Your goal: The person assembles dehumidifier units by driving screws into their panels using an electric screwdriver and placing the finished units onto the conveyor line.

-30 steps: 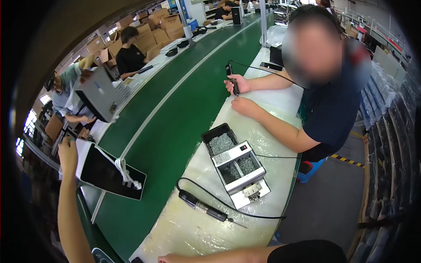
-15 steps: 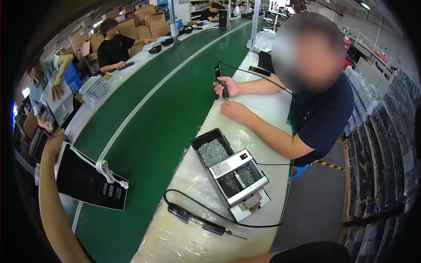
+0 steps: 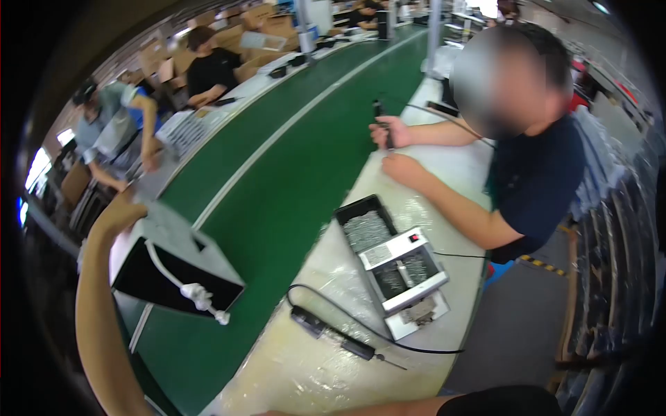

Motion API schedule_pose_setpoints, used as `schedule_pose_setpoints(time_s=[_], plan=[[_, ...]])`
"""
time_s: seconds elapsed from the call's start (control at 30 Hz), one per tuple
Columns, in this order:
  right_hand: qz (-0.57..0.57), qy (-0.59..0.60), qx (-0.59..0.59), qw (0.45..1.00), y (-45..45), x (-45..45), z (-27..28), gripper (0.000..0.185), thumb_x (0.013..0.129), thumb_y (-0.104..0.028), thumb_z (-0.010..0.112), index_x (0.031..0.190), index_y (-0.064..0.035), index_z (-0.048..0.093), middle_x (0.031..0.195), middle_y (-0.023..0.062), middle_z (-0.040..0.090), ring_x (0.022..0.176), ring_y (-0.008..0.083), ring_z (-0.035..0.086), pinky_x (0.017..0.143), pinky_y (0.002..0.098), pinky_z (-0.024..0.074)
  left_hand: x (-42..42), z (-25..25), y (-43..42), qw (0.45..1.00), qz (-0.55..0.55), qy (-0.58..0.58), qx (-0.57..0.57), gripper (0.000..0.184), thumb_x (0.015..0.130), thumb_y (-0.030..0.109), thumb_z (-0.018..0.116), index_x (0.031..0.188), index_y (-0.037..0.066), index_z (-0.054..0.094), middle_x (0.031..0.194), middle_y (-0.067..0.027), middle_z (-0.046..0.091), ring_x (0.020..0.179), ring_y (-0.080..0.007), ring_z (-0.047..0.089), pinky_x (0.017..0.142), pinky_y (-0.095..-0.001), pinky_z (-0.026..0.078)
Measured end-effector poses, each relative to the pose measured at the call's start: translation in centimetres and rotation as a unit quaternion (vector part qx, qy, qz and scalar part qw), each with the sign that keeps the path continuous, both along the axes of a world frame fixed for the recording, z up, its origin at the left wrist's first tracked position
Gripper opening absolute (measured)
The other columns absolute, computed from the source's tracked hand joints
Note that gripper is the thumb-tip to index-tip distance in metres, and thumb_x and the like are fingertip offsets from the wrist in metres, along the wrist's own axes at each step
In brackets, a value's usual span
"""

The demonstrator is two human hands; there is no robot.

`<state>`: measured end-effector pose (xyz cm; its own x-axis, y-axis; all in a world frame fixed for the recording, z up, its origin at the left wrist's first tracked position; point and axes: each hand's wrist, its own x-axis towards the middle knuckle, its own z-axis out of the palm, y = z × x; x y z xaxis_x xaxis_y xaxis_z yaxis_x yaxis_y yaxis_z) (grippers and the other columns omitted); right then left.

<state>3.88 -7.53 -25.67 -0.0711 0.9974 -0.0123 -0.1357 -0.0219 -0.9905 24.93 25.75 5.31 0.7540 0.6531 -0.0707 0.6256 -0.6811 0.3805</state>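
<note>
My left arm reaches along the left side, and my left hand [image 3: 130,209] is closed on the far upper edge of a boxy white appliance [image 3: 182,239]. Its black panel [image 3: 166,288] faces me, with a bundled white power cord [image 3: 198,297] hanging over it. The appliance is tilted over the green belt; motion blur hides my exact finger placement. My right forearm [image 3: 388,408] crosses the bottom edge, with its hand out of the frame. Nearest to that arm lies a black electric screwdriver [image 3: 333,334] on the plastic-covered bench.
A screw feeder [image 3: 402,270] and a black bin of screws [image 3: 366,229] stand on the bench [image 3: 291,374]. At right a co-worker holds another screwdriver [image 3: 383,125]. The green conveyor belt [image 3: 270,194] runs alongside; another worker [image 3: 114,128] leans over its far side.
The appliance has turned and tilted, so its white side now shows above the black panel. My view has shifted, moving the bench and feeder rightward. The worker opposite has bent lower.
</note>
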Motion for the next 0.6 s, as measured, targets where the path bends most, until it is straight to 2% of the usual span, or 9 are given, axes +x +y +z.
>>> schedule_pose_setpoints(time_s=[0.03, 0.13, 0.17, 0.2, 0.23, 0.33, 0.47, 0.53, 0.6], plan=[[0.004, 0.012, -0.026, 1.000, 0.0, 0.5, 0.4, 0.027, 0.092, -0.027, 0.050, 0.089, -0.0020, 0.059, 0.083, 0.0226, 0.061, 0.072, 0.0341, 0.058, 0.066, 0.0468, 0.0444, 0.0, -0.1, -0.1, 1.000, -0.010, -0.004, 0.011, 0.087, 0.062, 0.023, 0.062, 0.142, -0.001, 0.037, 0.098, -0.0145, 0.063, 0.073, -0.0164, 0.061, 0.057, -0.0317, 0.050], [0.009, 0.036, -0.081, 0.996, -0.3, 1.4, 1.4, 0.026, 0.093, -0.027, 0.052, 0.095, -0.0025, 0.061, 0.079, 0.0168, 0.062, 0.069, 0.0301, 0.058, 0.066, 0.0449, 0.0454, 0.8, -1.6, 0.5, 0.992, -0.124, -0.026, 0.019, 0.068, 0.062, 0.017, 0.062, 0.126, -0.001, 0.047, 0.096, -0.0173, 0.064, 0.080, -0.0235, 0.063, 0.068, -0.0343, 0.051], [0.034, 0.039, -0.072, 0.996, -0.1, 1.2, 1.2, 0.026, 0.093, -0.027, 0.052, 0.095, -0.0025, 0.061, 0.079, 0.0168, 0.062, 0.069, 0.0301, 0.058, 0.066, 0.0449, 0.0454, 1.1, -1.4, -1.8, 0.988, -0.122, -0.024, 0.089, 0.069, 0.062, 0.016, 0.063, 0.126, -0.002, 0.045, 0.098, -0.0209, 0.064, 0.088, -0.0275, 0.064, 0.074, -0.0377, 0.052], [0.038, 0.056, -0.084, 0.994, 0.3, 1.0, 0.9, 0.025, 0.095, -0.026, 0.050, 0.098, -0.0029, 0.059, 0.076, 0.0134, 0.062, 0.062, 0.0245, 0.059, 0.060, 0.0396, 0.0466, 1.3, -0.3, -5.1, 0.994, -0.067, 0.005, 0.088, 0.071, 0.062, 0.017, 0.064, 0.127, -0.003, 0.044, 0.101, -0.0242, 0.063, 0.093, -0.0320, 0.065, 0.079, -0.0390, 0.051], [0.036, 0.070, -0.097, 0.992, 0.5, 0.8, 0.4, 0.024, 0.097, -0.025, 0.049, 0.102, -0.0032, 0.058, 0.073, 0.0101, 0.063, 0.055, 0.0188, 0.059, 0.053, 0.0342, 0.0479, 1.6, -0.3, -5.7, 0.994, -0.060, 0.045, 0.085, 0.086, 0.061, 0.010, 0.060, 0.142, -0.001, 0.031, 0.110, -0.0245, 0.059, 0.107, -0.0312, 0.059, 0.091, -0.0365, 0.047], [0.045, 0.076, -0.087, 0.992, 0.7, 0.3, -0.9, 0.025, 0.098, -0.026, 0.049, 0.103, -0.0038, 0.059, 0.068, 0.0048, 0.059, 0.049, 0.0116, 0.054, 0.049, 0.0294, 0.0453, 0.8, -2.1, -4.7, 0.975, -0.110, -0.020, 0.193, 0.083, 0.060, 0.018, 0.066, 0.136, -0.003, 0.039, 0.124, -0.0311, 0.052, 0.114, -0.0375, 0.056, 0.098, -0.0383, 0.044], [0.034, 0.095, -0.086, 0.991, 0.6, 0.3, -0.6, 0.028, 0.097, -0.029, 0.049, 0.101, -0.0027, 0.059, 0.064, 0.0086, 0.060, 0.048, 0.0155, 0.056, 0.049, 0.0326, 0.0468, -1.2, -1.4, -6.8, 0.972, -0.159, -0.024, 0.171, 0.089, 0.062, 0.017, 0.064, 0.142, -0.004, 0.031, 0.134, -0.0309, 0.042, 0.125, -0.0379, 0.046, 0.106, -0.0377, 0.037], [0.030, 0.087, -0.093, 0.991, 0.4, 0.5, -0.4, 0.029, 0.097, -0.029, 0.048, 0.101, -0.0026, 0.059, 0.063, 0.0080, 0.059, 0.048, 0.0159, 0.057, 0.050, 0.0327, 0.0471, -1.4, -1.5, -8.8, 0.939, -0.211, 0.044, 0.269, 0.090, 0.064, 0.013, 0.060, 0.145, -0.005, 0.024, 0.136, -0.0291, 0.040, 0.128, -0.0394, 0.042, 0.107, -0.0379, 0.036], [0.031, 0.082, -0.092, 0.992, 0.6, 0.5, -0.3, 0.029, 0.097, -0.029, 0.048, 0.101, -0.0026, 0.059, 0.063, 0.0077, 0.059, 0.048, 0.0158, 0.057, 0.050, 0.0325, 0.0470, -1.0, -1.6, -9.2, 0.935, -0.205, 0.038, 0.286, 0.088, 0.065, 0.010, 0.057, 0.144, -0.006, 0.023, 0.134, -0.0280, 0.042, 0.125, -0.0410, 0.044, 0.107, -0.0387, 0.037]])
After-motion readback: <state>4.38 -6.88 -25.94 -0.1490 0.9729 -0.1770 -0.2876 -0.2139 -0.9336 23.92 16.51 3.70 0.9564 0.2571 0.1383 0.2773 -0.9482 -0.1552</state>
